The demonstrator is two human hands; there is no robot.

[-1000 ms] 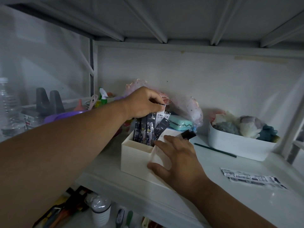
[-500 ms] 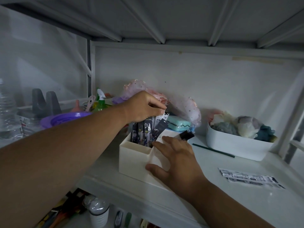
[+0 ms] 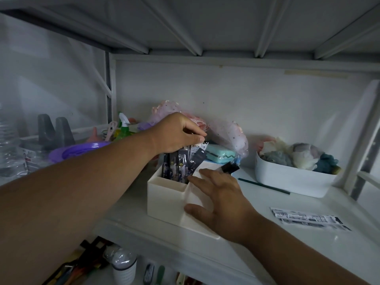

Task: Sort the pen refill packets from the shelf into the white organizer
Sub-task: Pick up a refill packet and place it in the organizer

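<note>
We are settling the packets (image 3: 181, 161) upright in the organizer's (image 3: 164, 194) tall left compartment, our left hand (image 3: 176, 134) pinching their tops from above, fingers curled over them. Our right hand (image 3: 218, 196) is lying flat, fingers spread, on the organizer's lower section, steadying it. We are judging it best to press down evenly, easing the leaning packet straight. One packet (image 3: 308, 219) is lying apart on the shelf (image 3: 308, 254).

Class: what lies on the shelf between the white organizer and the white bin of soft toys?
Head view: a thin dark green stick, between organizer and bin.
</note>
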